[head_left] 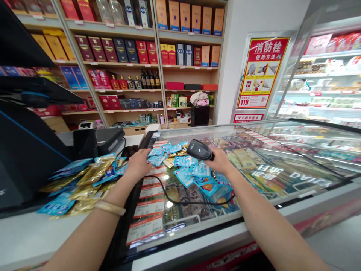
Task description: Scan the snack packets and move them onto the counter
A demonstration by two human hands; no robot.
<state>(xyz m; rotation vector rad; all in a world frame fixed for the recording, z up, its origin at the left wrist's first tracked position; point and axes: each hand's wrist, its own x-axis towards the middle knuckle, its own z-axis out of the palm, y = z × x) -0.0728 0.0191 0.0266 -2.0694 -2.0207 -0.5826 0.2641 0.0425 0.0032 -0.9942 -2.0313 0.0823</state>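
Note:
My right hand [221, 161] is wrapped round the handle of a black barcode scanner [199, 149], held over the glass lid of a freezer. Small blue packets [184, 176] and a few gold ones lie scattered on the glass below and around the scanner. At the left edge of this spread, my left hand [140, 162] has its fingers bent against a blue packet; whether it grips the packet is hidden. A black cable [183, 203] loops over the glass. Another heap of gold and blue packets [96, 171] lies on the counter, left of my left forearm.
A dark checkout machine [28, 150] stands at the left, with a black device [108, 141] behind the packet heap. The freezer's front rim [197, 244] runs below my arms. Shelves with boxes and bottles [149, 81] stand behind.

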